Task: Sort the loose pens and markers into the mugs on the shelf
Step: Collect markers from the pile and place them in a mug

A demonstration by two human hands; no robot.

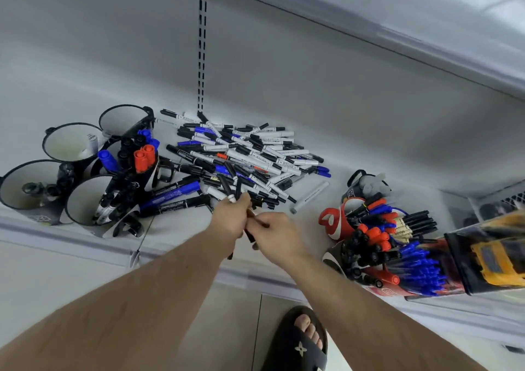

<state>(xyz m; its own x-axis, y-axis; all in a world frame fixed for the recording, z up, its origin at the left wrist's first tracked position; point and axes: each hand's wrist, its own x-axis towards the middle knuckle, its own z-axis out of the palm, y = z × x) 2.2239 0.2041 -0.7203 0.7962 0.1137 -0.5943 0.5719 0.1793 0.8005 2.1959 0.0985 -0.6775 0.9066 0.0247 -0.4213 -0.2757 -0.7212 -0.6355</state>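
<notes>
Nearest, right hand (274, 235) pinches one dark pen (257, 220), apparently thin. Touching it, left hand (230, 214) grips a bundle of markers (231, 189), fingers curled. Beyond lies the loose pile (250, 154); mugs (85, 200) stand left of it.

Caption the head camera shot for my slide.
Both hands, left hand and right hand, gather pens from the pile between mugs.

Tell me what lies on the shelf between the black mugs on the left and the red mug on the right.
In the head view, the pile of loose markers lies between the black mugs and the red mug; both hands grip markers before it.
</notes>
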